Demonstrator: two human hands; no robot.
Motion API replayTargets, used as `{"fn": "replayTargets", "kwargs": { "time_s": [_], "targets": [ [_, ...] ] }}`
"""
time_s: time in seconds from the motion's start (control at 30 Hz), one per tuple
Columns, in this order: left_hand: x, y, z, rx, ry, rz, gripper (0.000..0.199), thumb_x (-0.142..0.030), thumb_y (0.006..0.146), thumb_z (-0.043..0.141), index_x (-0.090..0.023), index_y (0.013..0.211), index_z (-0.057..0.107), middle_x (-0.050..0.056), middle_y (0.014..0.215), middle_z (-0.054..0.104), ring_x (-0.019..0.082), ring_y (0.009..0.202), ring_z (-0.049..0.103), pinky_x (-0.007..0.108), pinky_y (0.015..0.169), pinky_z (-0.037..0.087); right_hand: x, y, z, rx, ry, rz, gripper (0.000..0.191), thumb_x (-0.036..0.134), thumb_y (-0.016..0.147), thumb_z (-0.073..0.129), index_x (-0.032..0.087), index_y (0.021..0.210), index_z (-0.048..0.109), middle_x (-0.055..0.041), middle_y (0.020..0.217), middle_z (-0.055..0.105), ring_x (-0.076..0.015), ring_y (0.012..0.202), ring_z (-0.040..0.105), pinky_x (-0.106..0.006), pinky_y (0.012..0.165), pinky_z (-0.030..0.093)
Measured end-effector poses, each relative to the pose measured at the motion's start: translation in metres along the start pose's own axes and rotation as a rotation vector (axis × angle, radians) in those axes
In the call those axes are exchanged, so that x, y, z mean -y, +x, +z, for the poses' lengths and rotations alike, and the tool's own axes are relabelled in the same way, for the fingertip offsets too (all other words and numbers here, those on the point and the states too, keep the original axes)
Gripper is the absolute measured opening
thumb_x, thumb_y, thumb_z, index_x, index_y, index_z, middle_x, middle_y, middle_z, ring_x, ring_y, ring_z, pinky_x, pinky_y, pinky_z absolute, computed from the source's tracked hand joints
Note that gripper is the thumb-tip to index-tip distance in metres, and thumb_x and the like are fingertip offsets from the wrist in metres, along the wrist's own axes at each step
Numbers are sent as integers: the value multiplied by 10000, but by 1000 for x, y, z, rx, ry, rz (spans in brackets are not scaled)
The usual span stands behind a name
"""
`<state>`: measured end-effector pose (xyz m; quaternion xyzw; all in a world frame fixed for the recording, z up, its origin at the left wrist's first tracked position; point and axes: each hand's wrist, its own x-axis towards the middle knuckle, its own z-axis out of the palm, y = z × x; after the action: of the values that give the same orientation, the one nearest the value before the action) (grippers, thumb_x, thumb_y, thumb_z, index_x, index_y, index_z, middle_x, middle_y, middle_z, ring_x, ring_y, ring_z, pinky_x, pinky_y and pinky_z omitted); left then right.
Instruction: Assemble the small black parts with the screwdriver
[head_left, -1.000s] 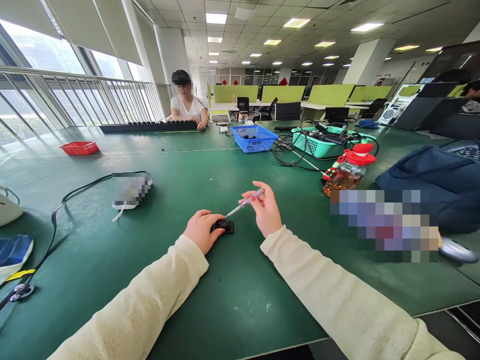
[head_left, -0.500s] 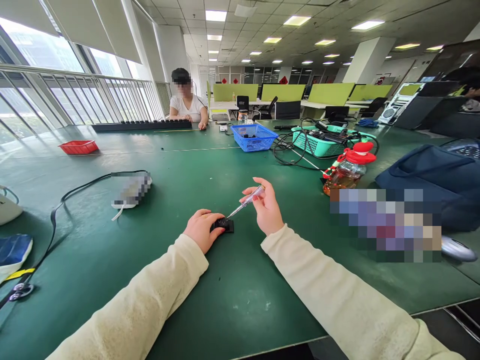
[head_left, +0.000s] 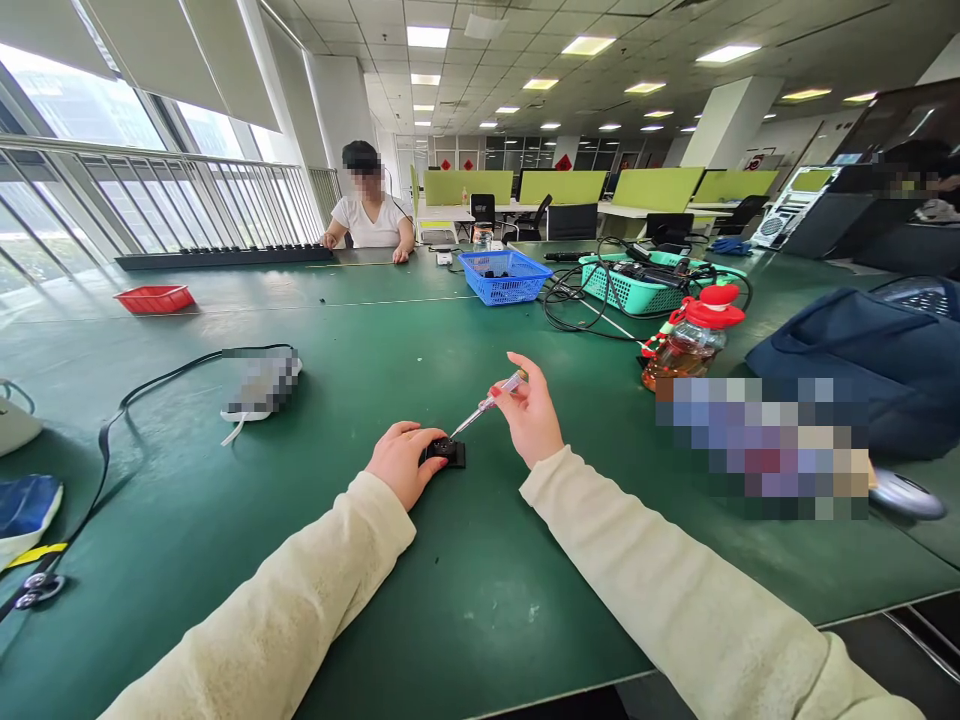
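Observation:
My left hand (head_left: 403,462) is closed on a small black rectangular part (head_left: 450,453), pressing it to the green table (head_left: 480,560). The part's left side is hidden under my fingers, and its exact kind is too small to make out. A screwdriver (head_left: 480,410) with a clear handle is pinched in my right hand (head_left: 534,412), the forefinger raised near its end. Its slim metal shaft slants down to the left, and the tip meets the top of the black part, or comes very close to it.
Farther back stand a red tray (head_left: 155,299), a blue basket (head_left: 504,277) and a teal basket (head_left: 637,285) heaped with cables. A red-lidded bottle (head_left: 694,335) and a navy bag (head_left: 862,350) are at the right. Across the table sits a person (head_left: 367,215) behind a long black strip (head_left: 225,257).
Both my hands keep nearly the same pose, and the screwdriver stays at the black part. Across the table, the long black strip has shifted left and the person's arms have spread apart.

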<state>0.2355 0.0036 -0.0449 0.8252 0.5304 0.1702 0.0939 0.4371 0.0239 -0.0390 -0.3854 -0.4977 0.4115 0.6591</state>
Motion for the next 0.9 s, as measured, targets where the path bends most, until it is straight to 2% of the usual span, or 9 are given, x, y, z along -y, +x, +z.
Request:
{"fn": "replayTargets", "kwargs": {
  "time_s": [0.1,0.33,0.53,0.73,0.9],
  "targets": [
    [2,0,2,-18,-7,9,314,-314,832,538,-242,1114,657,61,1071,723,300,1204,503,496,1049,422,-2,0,0,-19,-14,2,552,398,725,732,276,1205,487,30,807,607,-164,764,662,-405,850,553],
    [-1,0,-2,22,6,-30,349,-344,831,544,-201,1133,644,86,1104,710,315,1232,475,501,1068,396,-6,-2,-2,61,4,54,477,401,782,668,249,1186,465,35,814,637,-153,718,687,-445,920,520],
    [0,0,0,3,7,-25,328,-354,822,560,-221,1109,646,74,1081,714,310,1228,479,495,1054,410,-10,1,-2,-60,54,208,450,386,700,738,242,1061,511,38,783,651,-162,734,683,-434,869,547],
    [3,0,2,-9,23,-11,324,-335,823,553,-235,1117,646,62,1077,717,306,1220,487,489,1054,413,-22,3,-7,-135,179,375,319,323,724,723,240,950,515,31,706,628,-170,665,671,-438,761,574],
    [2,0,3,-3,9,-9,325,-355,831,546,-235,1116,647,56,1073,720,314,1233,473,493,1053,412,-24,4,-8,-164,305,375,274,291,731,700,245,935,522,37,680,566,-156,657,634,-432,745,580]
  ]
}}
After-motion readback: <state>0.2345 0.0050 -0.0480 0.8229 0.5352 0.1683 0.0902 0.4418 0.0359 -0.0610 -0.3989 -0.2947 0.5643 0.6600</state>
